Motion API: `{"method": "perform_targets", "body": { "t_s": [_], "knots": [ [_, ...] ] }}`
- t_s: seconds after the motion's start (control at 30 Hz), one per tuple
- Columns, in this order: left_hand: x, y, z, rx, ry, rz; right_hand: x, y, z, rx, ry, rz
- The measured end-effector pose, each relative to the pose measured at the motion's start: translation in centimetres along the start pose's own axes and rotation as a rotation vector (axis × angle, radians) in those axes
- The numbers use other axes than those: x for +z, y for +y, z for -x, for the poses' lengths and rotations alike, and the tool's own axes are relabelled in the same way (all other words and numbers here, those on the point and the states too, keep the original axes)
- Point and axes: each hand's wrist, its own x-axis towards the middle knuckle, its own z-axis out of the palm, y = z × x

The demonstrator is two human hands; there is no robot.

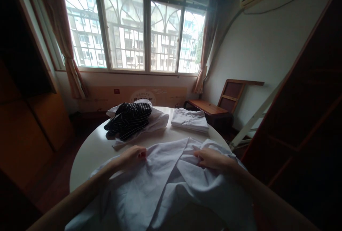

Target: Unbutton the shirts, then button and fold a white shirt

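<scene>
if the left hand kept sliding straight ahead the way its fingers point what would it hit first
Hedged, since depth is unclear: the left hand, resting on the white shirt, points up and right, so probably bare table, then the folded white garment.

My left hand point(132, 157) and right hand point(211, 158) each pinch the white shirt point(160, 188) spread between them on the round table point(91, 152). Beyond my left hand lies a striped garment point(129, 118); beyond my right, a folded white shirt point(190, 119).

A rumpled white garment point(160, 184) lies spread on the table's near edge.
</scene>
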Motion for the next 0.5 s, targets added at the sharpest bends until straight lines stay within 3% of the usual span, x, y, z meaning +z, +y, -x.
{"method": "perform_targets", "body": {
  "t_s": [0.1, 0.2, 0.33, 0.43, 0.5],
  "knots": [
    [-2.0, -0.6, -0.9, -0.048, 0.03, 0.232, -1.5, 0.4, -0.5, -0.001, 0.051, 0.021],
    [-3.6, -0.5, -0.8, -0.019, -0.055, 0.232, -3.3, 0.7, -1.1, -0.012, 0.191, -0.029],
    [-2.2, 0.3, 0.4, 0.073, -0.231, 0.054, -4.9, -0.1, -1.6, 0.084, 0.5, -0.115],
    [-0.5, 0.7, 0.9, 0.094, -0.169, 0.069, -5.7, -1.0, -1.7, 0.146, 0.717, -0.291],
    [-0.6, 0.8, 1.0, 0.064, -0.159, 0.208, -6.4, -1.2, -1.9, 0.13, 0.841, -0.396]
  ]
}}
